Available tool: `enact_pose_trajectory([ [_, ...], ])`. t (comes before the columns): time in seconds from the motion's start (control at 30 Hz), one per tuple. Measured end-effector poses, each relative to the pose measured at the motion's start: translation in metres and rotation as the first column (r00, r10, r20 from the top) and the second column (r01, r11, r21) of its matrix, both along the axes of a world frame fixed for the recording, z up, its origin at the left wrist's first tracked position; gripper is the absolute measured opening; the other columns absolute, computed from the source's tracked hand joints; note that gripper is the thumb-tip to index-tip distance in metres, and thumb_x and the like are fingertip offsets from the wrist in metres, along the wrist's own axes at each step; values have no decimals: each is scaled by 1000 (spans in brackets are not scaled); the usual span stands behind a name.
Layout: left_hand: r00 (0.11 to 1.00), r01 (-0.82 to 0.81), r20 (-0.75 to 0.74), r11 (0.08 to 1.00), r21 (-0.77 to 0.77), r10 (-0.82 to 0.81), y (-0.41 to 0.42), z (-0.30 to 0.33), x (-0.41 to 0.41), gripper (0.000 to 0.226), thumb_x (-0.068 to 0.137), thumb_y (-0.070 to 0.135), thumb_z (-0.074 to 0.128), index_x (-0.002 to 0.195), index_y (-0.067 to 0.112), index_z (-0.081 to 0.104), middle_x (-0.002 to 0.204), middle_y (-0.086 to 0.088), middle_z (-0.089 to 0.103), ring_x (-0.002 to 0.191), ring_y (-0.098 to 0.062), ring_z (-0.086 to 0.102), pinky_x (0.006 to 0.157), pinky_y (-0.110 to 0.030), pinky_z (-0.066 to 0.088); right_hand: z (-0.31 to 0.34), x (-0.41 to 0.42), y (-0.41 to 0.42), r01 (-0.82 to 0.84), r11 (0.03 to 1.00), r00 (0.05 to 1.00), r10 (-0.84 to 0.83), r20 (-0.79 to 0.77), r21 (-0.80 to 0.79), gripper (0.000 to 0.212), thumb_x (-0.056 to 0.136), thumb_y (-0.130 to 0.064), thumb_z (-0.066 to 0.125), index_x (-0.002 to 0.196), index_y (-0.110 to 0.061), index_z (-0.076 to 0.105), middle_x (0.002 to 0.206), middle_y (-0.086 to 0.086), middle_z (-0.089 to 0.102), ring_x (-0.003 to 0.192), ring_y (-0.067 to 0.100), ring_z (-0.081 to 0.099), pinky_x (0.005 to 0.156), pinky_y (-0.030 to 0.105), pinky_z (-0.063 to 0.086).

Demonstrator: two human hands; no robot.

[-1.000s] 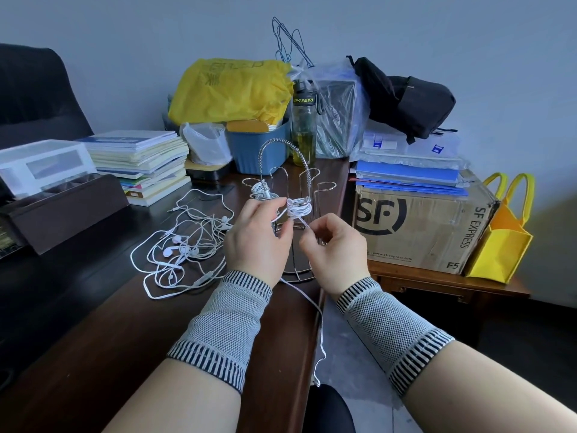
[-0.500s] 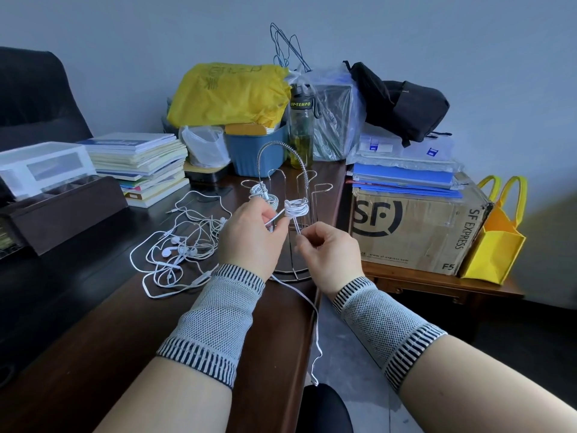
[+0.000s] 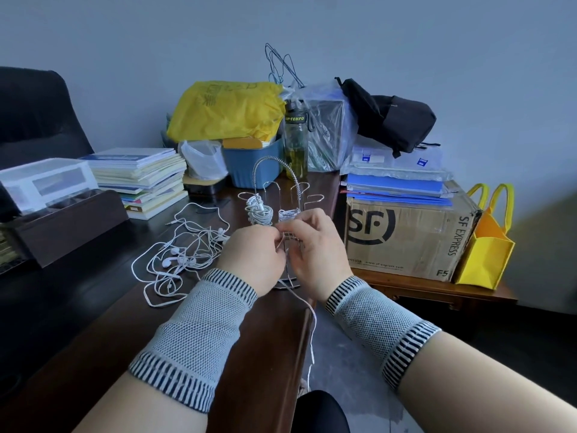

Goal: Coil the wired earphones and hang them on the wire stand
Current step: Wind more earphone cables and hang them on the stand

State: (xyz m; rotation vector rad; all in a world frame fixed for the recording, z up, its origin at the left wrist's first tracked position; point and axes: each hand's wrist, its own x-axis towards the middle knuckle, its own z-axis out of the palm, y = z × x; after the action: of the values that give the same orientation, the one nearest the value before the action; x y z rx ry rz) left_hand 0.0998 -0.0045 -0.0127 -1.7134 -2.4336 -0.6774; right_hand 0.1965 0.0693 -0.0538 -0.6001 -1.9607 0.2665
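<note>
Compared with half a second ago, the hands have drawn closer together in front of the wire stand (image 3: 274, 195), and the right hand (image 3: 315, 245) has risen so its fingers now reach the small white coil (image 3: 288, 215). The left hand (image 3: 253, 257) has dropped away from the coil, its curled fingers pinching the white cord just below it. The right hand also pinches the cord at the coil's base. The coil is tight and compact, sitting against the stand's right side; whether it already hangs on a hook cannot be told. Another coiled earphone set (image 3: 259, 210) hangs on the stand's left side. A loose length of cord (image 3: 313, 326) trails over the desk (image 3: 93, 323) edge. Uncoiled earphones (image 3: 184, 254) lie tangled on the desk to the left.
</note>
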Motion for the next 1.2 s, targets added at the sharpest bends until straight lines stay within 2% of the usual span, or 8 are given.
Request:
enact_pose_trajectory([
  [0.2, 1000, 28, 3, 993, -119, -28, -13, 27, -2, 19, 89, 21, 56, 91, 23, 75, 89, 2, 72, 91, -20, 65, 85, -36, 53, -4, -2, 11, 27, 1000, 999, -27, -21, -1, 10, 76, -15, 78, 85, -17, 74, 92, 2, 54, 90, 24, 51, 79, 28, 40],
  [0.43, 960, 158, 254, 978, -135, -120, -27, 55, -21, 21, 88, 33, 67, 71, 20, 72, 51, 7, 57, 46, -7, 49, 53, -22, 41, 0, 5, 8, -96, 939, 982, 36, -184, -330, 15, 87, -16, 66, 77, -24, 58, 89, -10, 49, 86, 9, 54, 82, 27, 49],
  [0.57, 651, 170, 711, 964, 205, -266, -23, 57, -21, 15, 89, 16, 66, 81, 4, 71, 59, 1, 54, 45, -8, 41, 53, -25, 35, 5, 1, 12, -156, 840, 955, -6, -297, -520, 21, 87, -20, 65, 69, -28, 56, 88, -2, 59, 80, 14, 58, 83, 36, 52],
  [0.63, 565, 103, 770, 952, 290, -296, -10, 54, -12, 14, 90, 13, 63, 81, 8, 73, 60, 3, 56, 46, -8, 39, 51, -23, 35, 4, -4, 14, -181, 794, 943, -26, -330, -581, 16, 86, -28, 62, 70, -24, 59, 87, 4, 63, 76, 15, 56, 82, 43, 53],
  [0.73, 757, -69, 644, 965, 253, -114, 14, 44, -2, 19, 90, 22, 63, 75, 16, 73, 61, 8, 65, 46, -9, 44, 50, -24, 41, 4, -7, 16, -230, 706, 919, -69, -388, -669, 20, 82, -36, 59, 73, -19, 64, 75, 0, 63, 69, 16, 57, 77, 48, 55],
  [0.83, 953, -190, 256, 977, 95, 160, 29, 32, -3, 36, 94, 31, 47, 77, 14, 74, 72, 0, 72, 60, -15, 63, 61, -31, 55, 7, -7, 19, -247, 655, 910, -97, -403, -715, 23, 89, -26, 57, 73, -10, 64, 54, -7, 54, 54, 13, 51, 62, 37, 50],
  [0.97, 959, -222, 187, 974, 32, 213, 32, 23, -8, 43, 89, 36, 38, 85, 9, 71, 80, -8, 72, 82, -26, 68, 76, -40, 58, 12, -6, 25, -206, 642, 930, -105, -351, -738, 33, 90, -29, 53, 59, -17, 51, 51, -4, 48, 56, 18, 47, 60, 39, 46],
  [1.2, 976, -213, -41, 977, 25, 214, 23, 22, -4, 42, 96, 28, 37, 57, 13, 43, 62, -3, 46, 66, -23, 48, 58, -30, 35, 24, -8, 28, -91, 647, 967, -125, -223, -757, 36, 86, -26, 53, 54, -13, 47, 53, 3, 46, 53, 19, 42, 56, 33, 38],
])
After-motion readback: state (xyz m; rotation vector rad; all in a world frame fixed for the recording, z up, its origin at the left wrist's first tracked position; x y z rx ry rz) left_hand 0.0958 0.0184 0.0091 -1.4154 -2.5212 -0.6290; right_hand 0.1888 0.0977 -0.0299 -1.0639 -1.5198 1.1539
